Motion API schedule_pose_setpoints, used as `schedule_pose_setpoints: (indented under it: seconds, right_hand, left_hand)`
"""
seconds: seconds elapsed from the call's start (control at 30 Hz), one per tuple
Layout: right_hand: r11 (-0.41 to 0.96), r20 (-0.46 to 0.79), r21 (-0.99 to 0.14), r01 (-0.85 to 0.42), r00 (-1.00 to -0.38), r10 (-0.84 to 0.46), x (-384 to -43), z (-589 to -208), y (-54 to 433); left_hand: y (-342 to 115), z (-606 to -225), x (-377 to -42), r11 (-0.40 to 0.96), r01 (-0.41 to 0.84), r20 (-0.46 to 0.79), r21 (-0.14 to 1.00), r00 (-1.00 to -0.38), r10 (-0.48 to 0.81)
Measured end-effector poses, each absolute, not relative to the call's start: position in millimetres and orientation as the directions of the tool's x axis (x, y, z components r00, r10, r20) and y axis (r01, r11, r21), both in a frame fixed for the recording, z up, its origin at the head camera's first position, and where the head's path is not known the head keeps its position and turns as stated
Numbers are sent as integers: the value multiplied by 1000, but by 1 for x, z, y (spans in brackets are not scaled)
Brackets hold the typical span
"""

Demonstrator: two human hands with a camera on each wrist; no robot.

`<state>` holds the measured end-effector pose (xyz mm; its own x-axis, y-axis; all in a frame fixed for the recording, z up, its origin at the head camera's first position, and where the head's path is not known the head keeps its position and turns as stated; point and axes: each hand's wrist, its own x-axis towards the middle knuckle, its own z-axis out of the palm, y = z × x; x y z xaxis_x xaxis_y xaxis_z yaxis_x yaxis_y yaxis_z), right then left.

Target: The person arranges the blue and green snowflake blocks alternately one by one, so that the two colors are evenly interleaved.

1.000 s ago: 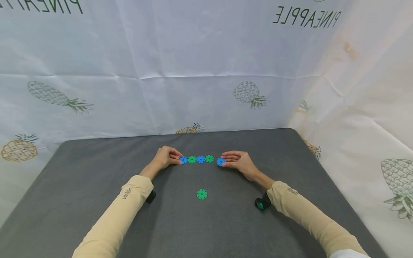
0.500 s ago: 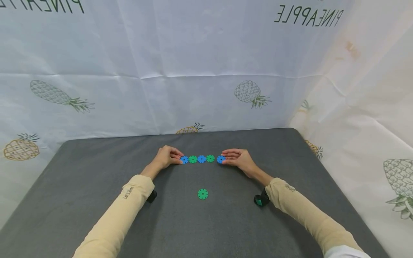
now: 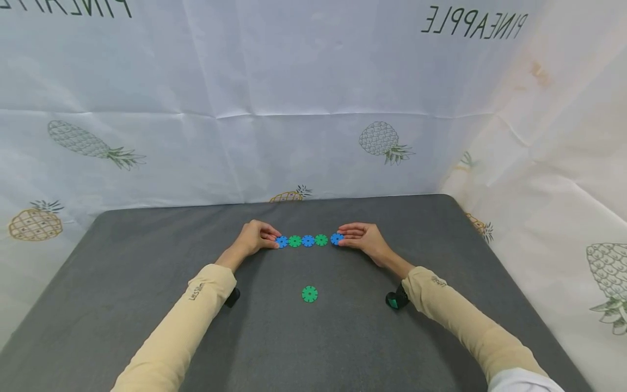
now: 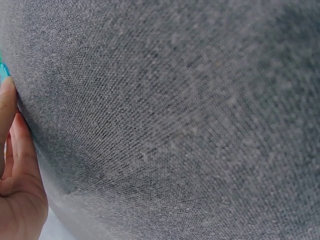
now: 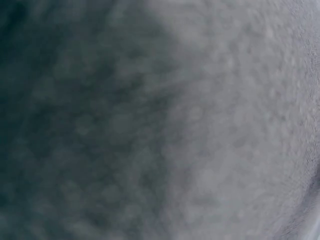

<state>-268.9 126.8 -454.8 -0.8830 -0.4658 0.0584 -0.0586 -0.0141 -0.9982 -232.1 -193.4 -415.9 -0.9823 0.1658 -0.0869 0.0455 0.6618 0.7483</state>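
A row of notched plastic discs, alternating blue and green, lies across the far part of the table in the head view. My left hand (image 3: 253, 238) pinches the blue disc (image 3: 281, 242) at the row's left end between thumb and fingers. Beside it run a green disc (image 3: 295, 241), a middle blue disc (image 3: 307, 241) and another green disc (image 3: 320, 240). To the right, across a small gap, my right hand (image 3: 364, 239) pinches a separate blue disc (image 3: 336, 239) by its right edge. In the left wrist view, the thumb (image 4: 7, 92) touches a sliver of blue disc.
A single green disc (image 3: 309, 294) lies nearer on the grey cloth-covered table (image 3: 313, 348), between the forearms. Behind the table hangs a white curtain (image 3: 294, 152) printed with pineapples. The right wrist view holds only blurred grey cloth.
My right hand has moved slightly away from me with its blue disc, bringing it about level with the row. The left hand keeps its pinch on the end disc.
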Motion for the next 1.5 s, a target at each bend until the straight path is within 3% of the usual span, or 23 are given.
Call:
schedule_pose_setpoints:
  seconds: [0.43,0.8,1.1,1.5]
  right_hand:
    - [48,60,-995,-89,-901,-429,-269,-456,123]
    - [200,129,-954,-224,-907,-401,-271,-454,118]
    - [318,209,-877,-361,-881,-424,-253,-422,110]
    - [313,140,-897,-312,-873,-467,-274,-444,113]
  left_hand:
    - [-192,-413,-233,669,36,-108,742,-979,173]
    - [-192,-415,-235,672,45,-99,739,-980,175]
    - [-193,-413,-235,679,39,-101,733,-981,166]
    - [-194,-413,-235,685,29,-113,728,-980,162]
